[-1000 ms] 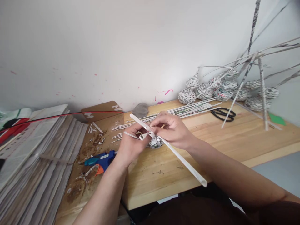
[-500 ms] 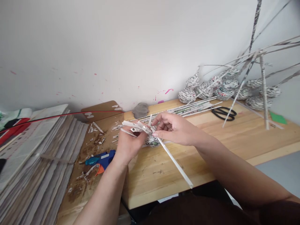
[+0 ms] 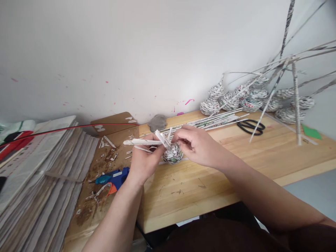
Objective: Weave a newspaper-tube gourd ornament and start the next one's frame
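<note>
Between my hands is a small round piece woven from rolled newspaper point(image 3: 173, 154), with several paper strips point(image 3: 146, 141) sticking out at its top and left. My left hand point(image 3: 147, 161) grips the woven piece and the bases of its strips from the left, thumb on the near side. At its right upper edge, my right hand point(image 3: 195, 145) is closed, thumb and fingers pinched together. What lies between those fingertips is too small to make out.
Thin paper rods point(image 3: 210, 122) lie behind my hands. Woven newspaper balls point(image 3: 228, 101), black scissors point(image 3: 250, 127) and a green piece point(image 3: 311, 132) are rightward. Leftward are a glue gun point(image 3: 115, 178), paper scraps point(image 3: 109, 142) and stacked newspapers point(image 3: 49, 182); grey lump point(image 3: 156, 123) behind.
The long white strip that pointed toward me from the woven piece no longer does; a strip now reaches out leftward over my left hand. My right hand has shifted slightly, uncovering more of the woven piece.
</note>
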A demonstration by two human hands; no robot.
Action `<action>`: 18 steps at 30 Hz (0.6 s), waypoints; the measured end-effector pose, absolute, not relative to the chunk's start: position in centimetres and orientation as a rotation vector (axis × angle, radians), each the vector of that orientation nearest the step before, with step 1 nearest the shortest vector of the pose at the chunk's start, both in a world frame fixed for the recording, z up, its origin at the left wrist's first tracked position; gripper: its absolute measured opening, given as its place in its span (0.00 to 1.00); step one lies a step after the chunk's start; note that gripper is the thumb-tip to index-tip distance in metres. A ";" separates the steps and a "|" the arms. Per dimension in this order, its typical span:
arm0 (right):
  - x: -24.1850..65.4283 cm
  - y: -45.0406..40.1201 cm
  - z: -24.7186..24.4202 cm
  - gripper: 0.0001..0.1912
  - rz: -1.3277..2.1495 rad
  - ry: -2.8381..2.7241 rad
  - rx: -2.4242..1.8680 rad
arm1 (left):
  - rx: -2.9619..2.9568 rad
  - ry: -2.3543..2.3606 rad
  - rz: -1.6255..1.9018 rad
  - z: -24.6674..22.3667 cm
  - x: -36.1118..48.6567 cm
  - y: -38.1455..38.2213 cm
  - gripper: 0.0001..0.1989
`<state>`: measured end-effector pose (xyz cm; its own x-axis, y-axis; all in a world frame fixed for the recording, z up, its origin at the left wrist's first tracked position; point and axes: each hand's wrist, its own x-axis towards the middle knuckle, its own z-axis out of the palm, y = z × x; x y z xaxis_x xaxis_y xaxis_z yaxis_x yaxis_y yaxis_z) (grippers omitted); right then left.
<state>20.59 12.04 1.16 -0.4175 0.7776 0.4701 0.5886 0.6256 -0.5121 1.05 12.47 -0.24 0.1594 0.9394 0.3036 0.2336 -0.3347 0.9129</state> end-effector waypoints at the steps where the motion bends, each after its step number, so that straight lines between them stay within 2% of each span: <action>1: 20.5 12.1 1.0 0.14 0.318 -2.156 -1.053 | 1.704 1.135 1.226 -0.3 1.1 12.5 0.02; 4: 20.2 12.0 0.6 0.15 0.283 -2.151 -1.031 | 1.724 1.167 1.244 -0.3 1.2 12.4 0.05; 8: 19.7 11.6 0.9 0.16 0.436 -2.062 -0.989 | 1.722 1.167 1.247 -0.2 1.3 12.3 0.03; 13: 19.3 11.5 1.0 0.06 0.581 -1.960 -0.970 | 1.703 1.158 1.248 -0.1 1.4 12.1 0.03; 18: 19.2 11.8 0.5 0.03 0.699 -1.872 -1.050 | 1.625 1.127 1.231 0.0 1.5 12.2 0.03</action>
